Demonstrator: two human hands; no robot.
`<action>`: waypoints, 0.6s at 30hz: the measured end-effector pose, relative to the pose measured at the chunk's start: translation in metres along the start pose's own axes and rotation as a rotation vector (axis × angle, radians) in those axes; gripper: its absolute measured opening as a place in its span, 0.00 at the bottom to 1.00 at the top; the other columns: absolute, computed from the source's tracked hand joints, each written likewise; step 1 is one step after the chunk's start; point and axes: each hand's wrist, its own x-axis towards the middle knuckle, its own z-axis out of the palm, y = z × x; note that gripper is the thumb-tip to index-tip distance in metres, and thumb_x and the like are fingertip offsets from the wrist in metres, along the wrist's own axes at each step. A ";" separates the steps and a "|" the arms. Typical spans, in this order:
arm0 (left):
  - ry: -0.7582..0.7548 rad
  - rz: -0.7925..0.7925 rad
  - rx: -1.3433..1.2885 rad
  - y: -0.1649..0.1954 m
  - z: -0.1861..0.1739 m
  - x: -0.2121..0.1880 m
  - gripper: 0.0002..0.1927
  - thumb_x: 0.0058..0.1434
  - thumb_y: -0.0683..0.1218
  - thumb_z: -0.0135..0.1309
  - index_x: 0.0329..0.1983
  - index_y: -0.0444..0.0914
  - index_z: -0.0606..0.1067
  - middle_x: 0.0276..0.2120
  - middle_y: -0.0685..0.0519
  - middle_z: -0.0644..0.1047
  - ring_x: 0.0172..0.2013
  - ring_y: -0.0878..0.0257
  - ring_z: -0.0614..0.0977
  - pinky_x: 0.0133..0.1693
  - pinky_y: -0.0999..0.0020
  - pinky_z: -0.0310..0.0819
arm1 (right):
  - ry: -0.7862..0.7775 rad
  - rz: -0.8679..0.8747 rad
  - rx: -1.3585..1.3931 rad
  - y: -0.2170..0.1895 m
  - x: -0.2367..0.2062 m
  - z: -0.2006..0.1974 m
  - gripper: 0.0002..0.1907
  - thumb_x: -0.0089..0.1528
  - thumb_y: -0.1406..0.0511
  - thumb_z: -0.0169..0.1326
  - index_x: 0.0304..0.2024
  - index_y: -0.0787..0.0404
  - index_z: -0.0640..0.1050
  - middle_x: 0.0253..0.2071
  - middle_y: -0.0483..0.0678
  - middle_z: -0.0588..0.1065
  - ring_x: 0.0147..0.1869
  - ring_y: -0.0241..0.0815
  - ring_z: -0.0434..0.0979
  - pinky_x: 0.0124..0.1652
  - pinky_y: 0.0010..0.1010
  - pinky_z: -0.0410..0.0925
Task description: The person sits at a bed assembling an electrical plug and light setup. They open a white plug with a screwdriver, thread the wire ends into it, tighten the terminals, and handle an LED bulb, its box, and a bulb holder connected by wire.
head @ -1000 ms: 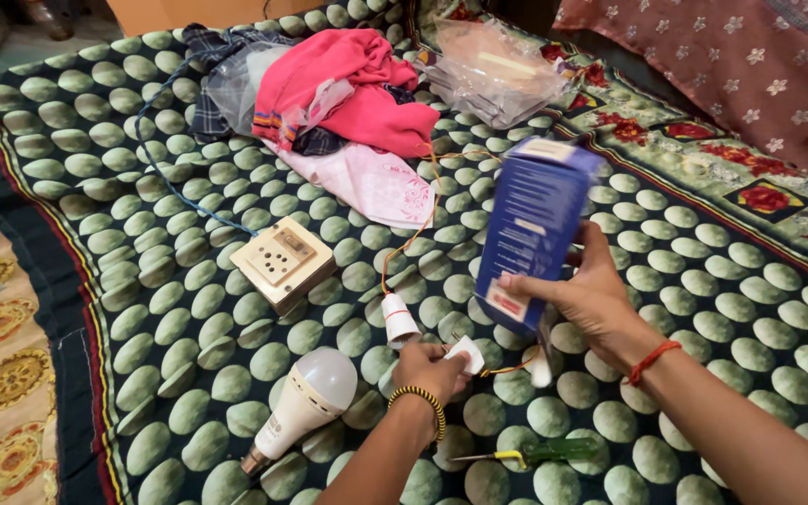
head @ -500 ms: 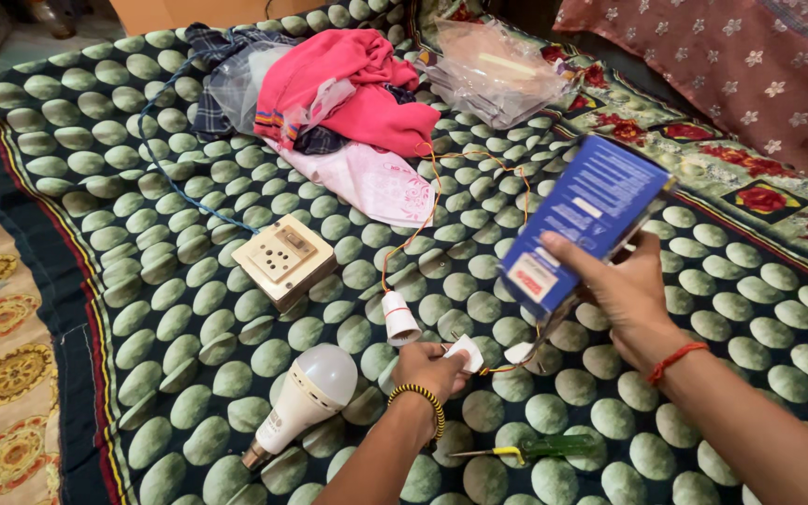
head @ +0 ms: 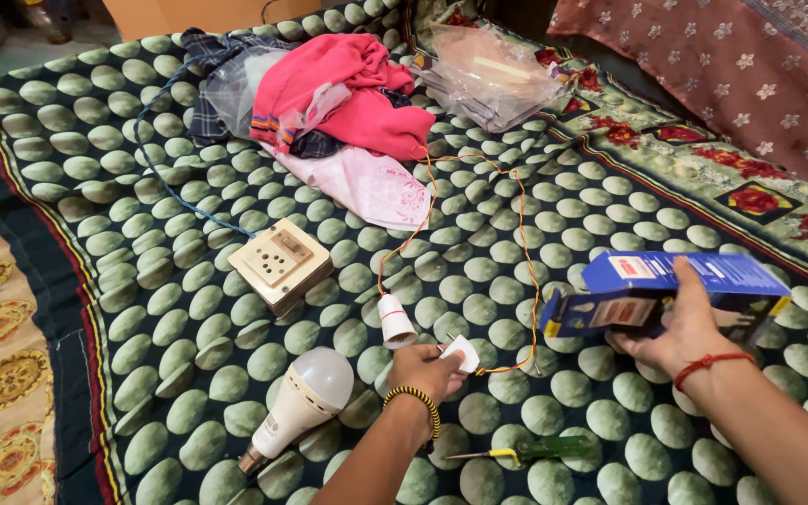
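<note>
Blue rectangular cardboard box (head: 670,295) lies sideways in our right hand (head: 680,341), fingers closed around it, over the bed's right side. Our left hand (head: 423,369) pinches a small white plastic piece (head: 463,353) beside the white bulb holder (head: 395,323) and white LED bulb (head: 306,397).

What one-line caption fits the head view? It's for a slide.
Left hand pinches a small white plug on orange wire; right hand holds a blue box over the green-dotted bedspread.
</note>
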 end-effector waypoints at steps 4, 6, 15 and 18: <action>-0.079 -0.011 -0.056 0.001 -0.005 0.000 0.20 0.55 0.40 0.66 0.50 0.26 0.78 0.39 0.42 0.85 0.33 0.59 0.87 0.35 0.70 0.84 | -0.015 0.053 0.014 0.002 0.003 -0.010 0.48 0.58 0.31 0.44 0.70 0.53 0.67 0.67 0.53 0.67 0.72 0.54 0.65 0.69 0.58 0.53; -0.109 -0.036 -0.114 0.001 -0.009 -0.002 0.21 0.56 0.39 0.66 0.51 0.27 0.76 0.41 0.43 0.84 0.35 0.58 0.87 0.37 0.69 0.85 | 0.129 0.079 0.055 0.011 0.006 -0.010 0.49 0.62 0.31 0.41 0.70 0.58 0.62 0.69 0.57 0.63 0.72 0.56 0.63 0.68 0.60 0.55; -0.194 -0.074 -0.343 -0.006 -0.017 -0.002 0.19 0.55 0.37 0.65 0.50 0.28 0.78 0.42 0.45 0.84 0.38 0.57 0.86 0.43 0.67 0.84 | -0.407 -0.120 -0.771 0.109 0.010 -0.009 0.25 0.67 0.55 0.54 0.52 0.73 0.80 0.34 0.47 0.73 0.31 0.37 0.69 0.28 0.30 0.63; -0.310 -0.047 -0.413 -0.009 -0.016 -0.001 0.18 0.55 0.36 0.64 0.49 0.28 0.78 0.42 0.46 0.84 0.40 0.57 0.87 0.45 0.66 0.85 | -0.593 -0.374 -0.981 0.124 -0.011 0.006 0.17 0.60 0.61 0.59 0.49 0.61 0.84 0.35 0.41 0.80 0.29 0.30 0.73 0.28 0.24 0.65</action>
